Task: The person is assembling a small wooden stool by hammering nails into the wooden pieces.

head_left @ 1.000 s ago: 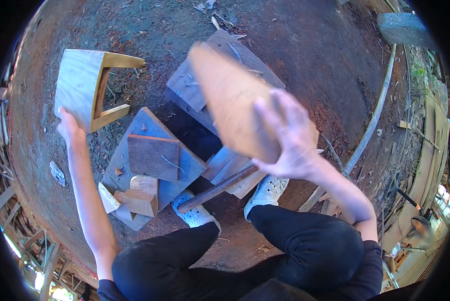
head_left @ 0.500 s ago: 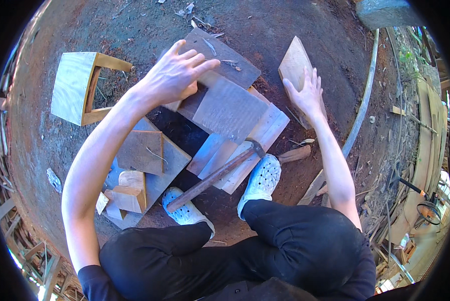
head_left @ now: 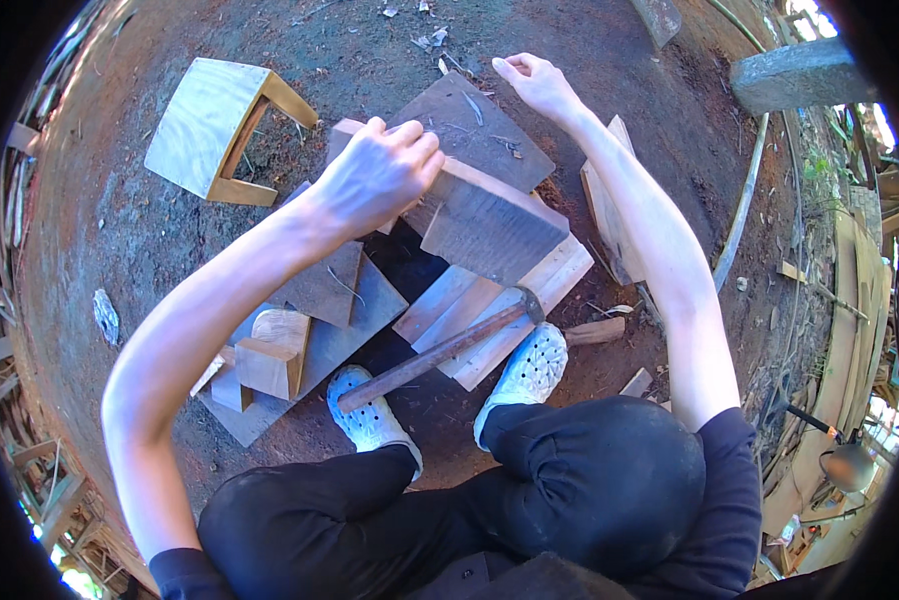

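Observation:
My left hand (head_left: 384, 170) is closed around the upper edge of a brown wooden board (head_left: 494, 225), whose long thick edge faces up. The board is tilted above lighter planks (head_left: 454, 310). My right hand (head_left: 539, 85) is raised beyond the pile, thumb and fingers pinched together; what they hold, if anything, is too small to make out. Below it lies a dark flat board (head_left: 479, 130) with shavings on it. A hammer (head_left: 439, 350) with a long wooden handle rests across my light clogs. A pale pointed board (head_left: 609, 215) lies beside my right forearm.
A small wooden stool (head_left: 209, 125) lies tipped over at the far left. Cut wood blocks (head_left: 274, 355) sit on a grey board (head_left: 344, 320) near my left forearm. At the right are a concrete block (head_left: 799, 75), a long pole (head_left: 744, 205) and stacked planks (head_left: 839, 330).
My right hand has left the pale pointed board and moved left and farther away, its fingers now pinched. My left hand has closed on the brown board, which is tilted up.

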Available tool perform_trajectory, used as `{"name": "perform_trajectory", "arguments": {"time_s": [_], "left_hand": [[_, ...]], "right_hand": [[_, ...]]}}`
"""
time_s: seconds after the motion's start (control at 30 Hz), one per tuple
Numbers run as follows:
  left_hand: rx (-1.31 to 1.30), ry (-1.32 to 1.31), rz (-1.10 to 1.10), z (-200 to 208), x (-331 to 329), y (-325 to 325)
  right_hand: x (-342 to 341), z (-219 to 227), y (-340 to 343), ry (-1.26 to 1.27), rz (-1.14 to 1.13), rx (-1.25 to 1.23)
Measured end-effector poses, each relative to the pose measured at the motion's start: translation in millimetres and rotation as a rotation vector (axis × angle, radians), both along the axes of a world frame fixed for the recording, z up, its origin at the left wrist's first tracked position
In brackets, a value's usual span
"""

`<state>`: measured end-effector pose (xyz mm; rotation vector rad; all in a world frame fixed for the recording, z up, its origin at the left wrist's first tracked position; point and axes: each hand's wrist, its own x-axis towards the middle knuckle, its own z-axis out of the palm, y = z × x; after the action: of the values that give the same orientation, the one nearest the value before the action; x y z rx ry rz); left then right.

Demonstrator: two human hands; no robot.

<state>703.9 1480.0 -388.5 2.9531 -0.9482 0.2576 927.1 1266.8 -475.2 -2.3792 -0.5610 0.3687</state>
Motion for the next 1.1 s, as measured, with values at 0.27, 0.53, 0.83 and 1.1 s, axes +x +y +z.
{"name": "perform_trajectory", "arguments": {"time_s": [0.27,0.53,0.83,1.1], "left_hand": [[0.174,0.141,0.264,132,-108,54],[0.025,0.674,0.497,52,-181,160],[-0.440,0.444,0.519,32,-65,49],[-0.577,0.420,0.772,-140,14,29]], "right_hand": [[-22,-8,32,-0.004,0.142,0.026],[-53,-17,-13,0.209,-0.029,0.212],[-95,-38,-107,0.050,0.290,0.057],[-106,-66,-110,-0.259,0.356,0.186]]}}
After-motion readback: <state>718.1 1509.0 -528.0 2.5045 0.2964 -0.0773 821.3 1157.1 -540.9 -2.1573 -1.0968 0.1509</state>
